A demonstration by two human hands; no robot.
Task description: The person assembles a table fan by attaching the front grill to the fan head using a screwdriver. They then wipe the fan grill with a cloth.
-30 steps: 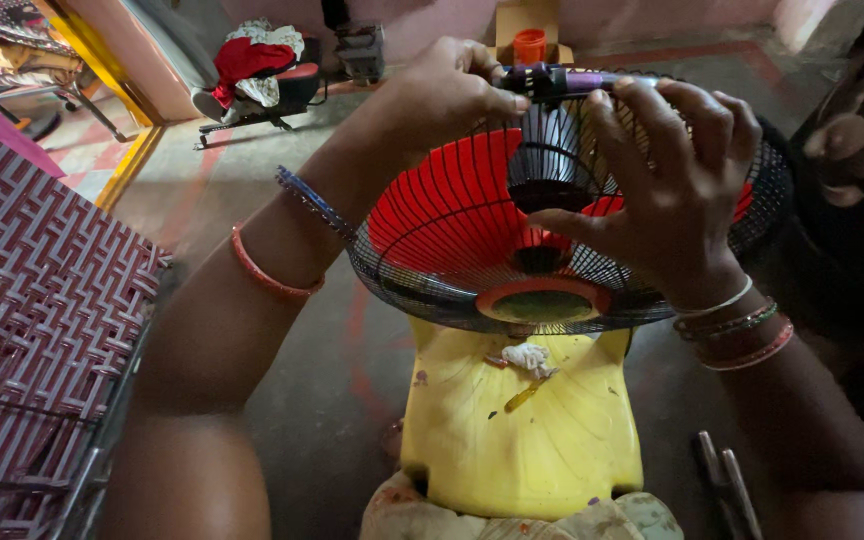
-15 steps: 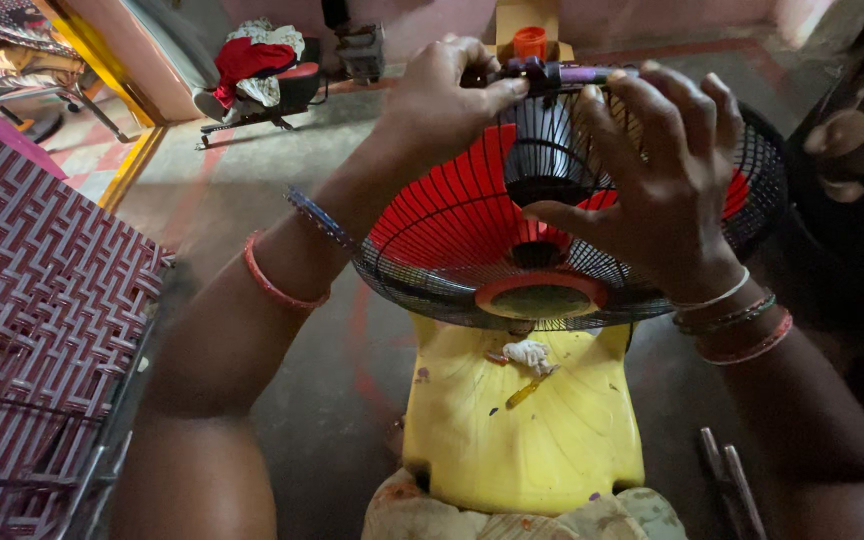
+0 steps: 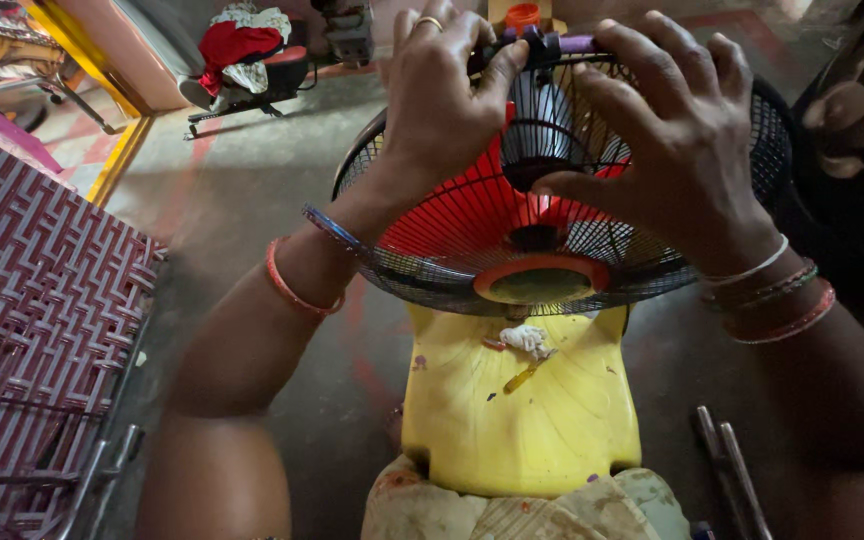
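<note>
Woven cot (image 3: 42, 300) at far left. Left hand (image 3: 442, 95), fingers closed on the far rim of the black fan guard (image 3: 432, 270), which rests on a yellow stool (image 3: 522, 420). Right hand (image 3: 677, 140), fingers spread on the guard, apparently pinching a purple tool (image 3: 567, 45).

- The fan guard (image 3: 472, 250) fills the middle, and both hands rest on its far rim, the left hand (image 3: 442, 100) beside the right hand (image 3: 677, 140).
- The yellow stool (image 3: 522, 410) blocks the way under the guard.
- The woven cot (image 3: 32, 300) walls off the left.
- Bare floor (image 3: 242, 190) lies open between cot and stool.
- Metal tools (image 3: 727, 475) lie on the floor to the right of the stool.
</note>
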